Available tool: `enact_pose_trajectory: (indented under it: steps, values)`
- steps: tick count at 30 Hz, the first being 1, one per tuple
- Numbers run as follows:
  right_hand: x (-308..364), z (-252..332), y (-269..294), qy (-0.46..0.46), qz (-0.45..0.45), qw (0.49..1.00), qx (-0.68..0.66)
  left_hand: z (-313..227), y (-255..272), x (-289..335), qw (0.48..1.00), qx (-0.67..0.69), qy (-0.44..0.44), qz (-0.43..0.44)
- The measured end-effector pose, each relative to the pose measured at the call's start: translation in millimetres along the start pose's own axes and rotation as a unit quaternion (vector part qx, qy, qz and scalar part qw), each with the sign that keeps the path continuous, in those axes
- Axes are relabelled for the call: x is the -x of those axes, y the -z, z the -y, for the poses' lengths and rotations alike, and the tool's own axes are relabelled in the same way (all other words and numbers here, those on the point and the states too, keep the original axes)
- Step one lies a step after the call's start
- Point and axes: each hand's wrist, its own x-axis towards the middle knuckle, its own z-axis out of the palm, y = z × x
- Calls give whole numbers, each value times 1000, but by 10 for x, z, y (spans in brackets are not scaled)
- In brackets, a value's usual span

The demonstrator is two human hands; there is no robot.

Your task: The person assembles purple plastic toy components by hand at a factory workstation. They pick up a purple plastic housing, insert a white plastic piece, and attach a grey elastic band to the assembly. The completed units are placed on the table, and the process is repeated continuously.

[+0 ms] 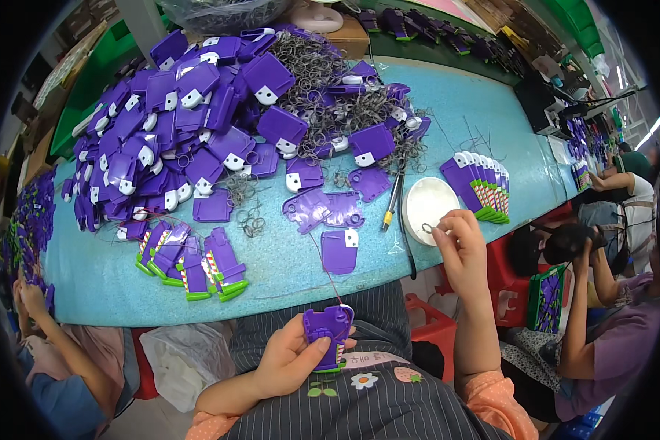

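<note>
Head view. In the left hand (290,358), gripped between thumb and fingers: a purple shell (326,323), low in front of the striped apron (301,411), past the near edge of the table (286,292), green along its bottom. From its top, a thin red wire (334,286), leading up to the table. In the right hand (463,253), raised near the table's edge, pinched between thumb and forefinger: a small ring (427,228), in line with the lower rim of the white bowl (425,194); contact with the bowl hard to tell.

Left of the bowl, a black tool (395,198) with a yellow end. Right of it, a fan of striped parts (480,182), green-ended; more such parts (187,260) at the table's near left. Farther back, a big pile of shells (198,110), purple with white corners, touching a tangle of rings (308,70). Nearer, a single white-cornered shell (339,251), lying flat. Off to the right, a person in purple (609,359).
</note>
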Motion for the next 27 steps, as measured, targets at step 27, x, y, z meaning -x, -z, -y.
enact_pose_trajectory:
  steps: [27]
  values:
    - [458, 670, -287, -165, 261, 833, -459, -68, -168, -75, 987, -161, -26, 5]
